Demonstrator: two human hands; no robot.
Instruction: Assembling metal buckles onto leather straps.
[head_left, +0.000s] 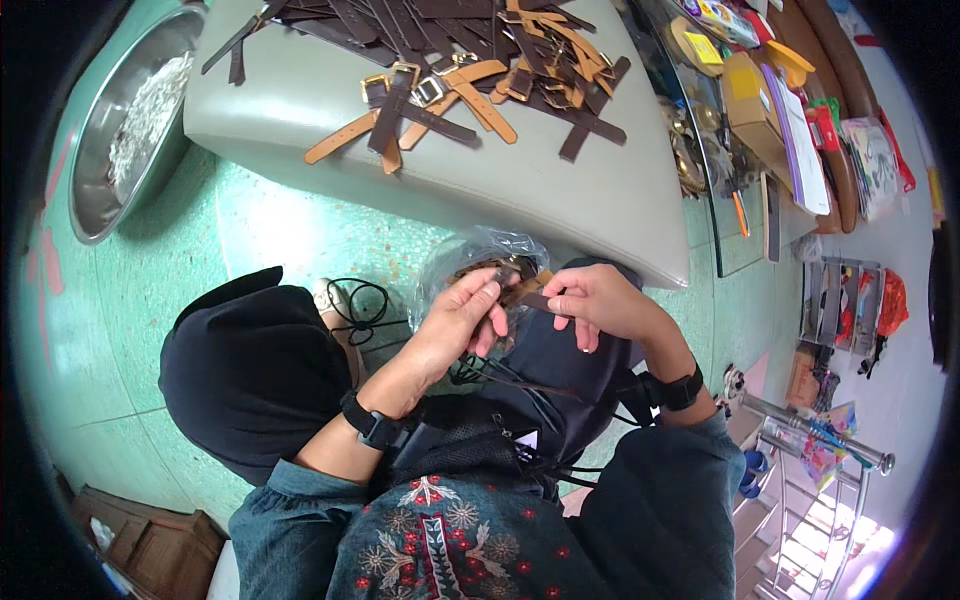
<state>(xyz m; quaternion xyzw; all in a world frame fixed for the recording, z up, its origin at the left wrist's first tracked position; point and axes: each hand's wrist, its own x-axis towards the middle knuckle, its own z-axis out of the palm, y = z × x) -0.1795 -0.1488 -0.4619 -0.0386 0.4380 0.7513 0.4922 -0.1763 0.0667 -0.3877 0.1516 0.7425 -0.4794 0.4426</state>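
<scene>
Over my lap, my left hand (462,312) pinches one end of a short brown leather strap (536,299) between thumb and fingers. The strap's other end, with a tan underside showing, is gripped by my right hand (604,300). Whether a buckle sits under my left fingertips cannot be made out. Just behind the hands lies a clear plastic bag (440,268) with brassy pieces inside, partly hidden by my left hand. A heap of dark brown and tan leather straps (400,100), several with metal buckles, covers the far part of a grey padded bench (600,210).
A steel basin (95,205) holding pale scraps stands at the far left. To the right is a dark glass-topped table (735,225) with boxes and papers. A metal rail (800,425) rises at lower right, and a wooden cabinet (150,545) stands lower left.
</scene>
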